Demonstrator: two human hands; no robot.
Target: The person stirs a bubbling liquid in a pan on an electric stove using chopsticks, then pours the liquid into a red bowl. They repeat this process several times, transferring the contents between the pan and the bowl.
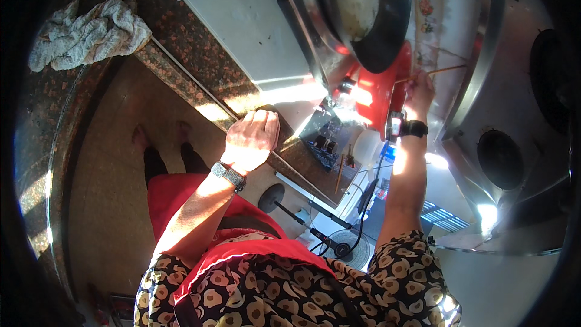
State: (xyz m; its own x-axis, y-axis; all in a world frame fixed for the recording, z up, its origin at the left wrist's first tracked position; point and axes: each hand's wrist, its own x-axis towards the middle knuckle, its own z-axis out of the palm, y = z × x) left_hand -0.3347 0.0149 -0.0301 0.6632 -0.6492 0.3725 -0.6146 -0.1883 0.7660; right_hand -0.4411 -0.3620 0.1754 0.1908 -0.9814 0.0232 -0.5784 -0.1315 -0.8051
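Note:
My left hand, curled with knuckles up, is at the edge of the speckled stone counter. A dark rounded thing shows beside its fingers; whether the hand grips it is hidden. My right hand reaches up at the right and holds a thin wooden stick between its fingers, beside a red plastic container. Above them, a dark pan holds pale, whitish food. Both wrists wear dark bands.
A crumpled cloth lies on the counter at upper left. A white panel stands near the pan. Steel surface with dark round burners is at right. Below the counter is a fan. Tiled wall rises behind.

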